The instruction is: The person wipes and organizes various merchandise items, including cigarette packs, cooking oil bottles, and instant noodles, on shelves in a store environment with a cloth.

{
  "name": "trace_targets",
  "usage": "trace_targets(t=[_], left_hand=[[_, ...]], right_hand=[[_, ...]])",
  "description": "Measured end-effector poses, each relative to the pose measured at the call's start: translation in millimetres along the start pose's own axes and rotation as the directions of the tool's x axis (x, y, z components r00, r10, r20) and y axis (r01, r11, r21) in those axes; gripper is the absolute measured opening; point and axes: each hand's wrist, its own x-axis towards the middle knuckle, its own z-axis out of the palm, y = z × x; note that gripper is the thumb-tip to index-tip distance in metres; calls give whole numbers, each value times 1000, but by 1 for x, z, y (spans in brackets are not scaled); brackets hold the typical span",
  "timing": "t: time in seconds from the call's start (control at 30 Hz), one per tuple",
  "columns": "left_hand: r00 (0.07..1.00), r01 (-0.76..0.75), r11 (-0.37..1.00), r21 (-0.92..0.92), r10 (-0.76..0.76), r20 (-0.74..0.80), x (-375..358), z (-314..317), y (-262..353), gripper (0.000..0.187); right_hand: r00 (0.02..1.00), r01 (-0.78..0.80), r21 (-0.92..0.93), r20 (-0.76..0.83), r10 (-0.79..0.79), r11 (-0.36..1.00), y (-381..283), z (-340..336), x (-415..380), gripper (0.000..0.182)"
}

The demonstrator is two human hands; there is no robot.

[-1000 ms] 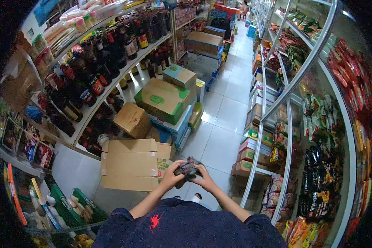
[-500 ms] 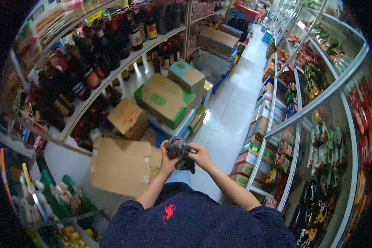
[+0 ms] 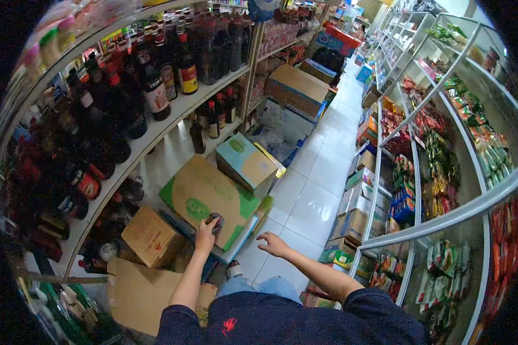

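Observation:
My left hand (image 3: 204, 236) is closed on a dark, crumpled cloth (image 3: 214, 223), held at the front edge of a large brown and green cardboard box (image 3: 213, 187). Only part of the cloth shows past the fingers. To the right, over the tiled floor, my right hand (image 3: 273, 244) is empty with its fingers apart. Behind the large box sits a smaller light blue and brown box (image 3: 246, 161). A small brown carton (image 3: 151, 236) stands to the left of the large box.
Shelves (image 3: 172, 112) of dark bottles (image 3: 156, 95) run along the left. A flattened cardboard sheet (image 3: 141, 293) lies at the lower left. Metal-framed racks (image 3: 443, 224) with packaged goods line the right side. A tiled aisle (image 3: 316, 198) leads away between them.
Both hands held the cloth together before; now my right hand has let go and moved apart. My left hand has moved left with the cloth to the large box. The view has shifted.

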Motion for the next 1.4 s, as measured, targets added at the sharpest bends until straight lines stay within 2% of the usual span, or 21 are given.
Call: trace_targets(t=[0.07,0.2,0.27,0.37,0.47,0.5,0.6,0.63,0.67,0.73,0.83,0.97,1.03,1.07,1.13,1.17,1.23,1.27,1.33,1.37,1.4], left_hand=[[1000,-14,996,85,14,-3,5,12,-8,49],[999,-14,960,281,5,34,15,22,1,49],[999,-19,937,349,29,-26,13,32,5,47],[999,-51,917,395,53,7,-2,44,0,42],[950,-268,900,343,187,252,-7,57,-2,38],[949,-271,900,343,189,252,-2,54,-1,38],[933,-247,919,309,139,332,2,47,-7,38],[962,-180,897,404,74,263,10,45,-15,37],[983,-104,865,491,14,183,19,41,-22,37],[981,114,906,407,-167,98,43,22,-32,37],[986,161,867,471,-161,-41,83,19,-46,39],[982,187,800,571,-152,-109,126,6,-68,43],[976,121,691,712,48,-212,134,1,-73,46],[979,114,698,707,44,-201,138,12,-102,46],[911,43,963,265,72,-407,148,38,-165,47],[914,38,963,268,75,-398,146,28,-147,47],[898,432,703,565,-277,-342,151,-15,-85,49],[901,426,701,572,-270,-340,162,-16,-103,49],[855,424,740,522,-137,-500,183,-13,-153,50],[856,423,742,520,-138,-499,190,-15,-152,50],[829,521,700,488,-278,-486,198,-19,-147,48]], right_hand=[[999,25,-159,30,-20,987,13,-2,23,39],[989,124,-282,111,-96,951,31,-8,61,60],[948,318,-492,153,-279,811,37,-19,83,81],[933,357,-523,234,-272,774,42,-25,109,91],[956,293,-591,171,-238,752,37,-13,108,92],[963,269,-684,203,-177,678,29,-13,108,92],[971,237,-670,177,-159,704,20,-10,116,91],[951,289,-733,148,-271,616,37,-4,125,92],[951,289,-737,149,-269,611,37,-7,131,92],[959,284,-698,214,-187,658,33,-16,143,96],[954,273,-639,277,-116,719,12,-28,153,106],[974,225,-662,178,-142,715,32,-12,165,120],[977,212,-681,153,-147,701,30,-13,167,120],[978,207,-689,128,-163,695,29,-10,165,120],[979,203,-670,124,-162,714,39,0,165,122],[981,193,-689,142,-131,698,37,1,165,122],[983,180,-706,150,-103,685,27,-8,168,123],[978,161,-664,207,-27,730,17,-17,168,124],[962,135,-620,268,47,773,16,-16,166,124],[972,154,-641,237,3,752,22,-12,166,124],[977,172,-663,207,-42,728,25,-11,166,124]])
